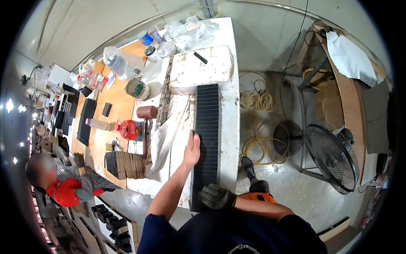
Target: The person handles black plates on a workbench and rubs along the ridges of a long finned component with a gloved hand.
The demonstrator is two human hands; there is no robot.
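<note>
A long row of thin black slabs (207, 127), packed face to face, runs along the white table from a wrapped block toward my body. My left hand (192, 150) is bare; its fingers are stretched out, with the palm edge against the row's left side. Over the near end of the row lies my right hand (216, 197) in a dark grey glove, its fingers laid across the slabs. The wrapped white block (202, 70) stands at the far end of the row, with a small black strip (200, 58) on top.
Left of the row lie a crumpled white cloth (163, 144), a mallet (146, 112), a red jug (128, 130) and a stack of brown-edged slabs (124, 165). A co-worker (69, 186) in red is at the left. A black fan (332, 156) and coiled hoses (256, 101) stand right.
</note>
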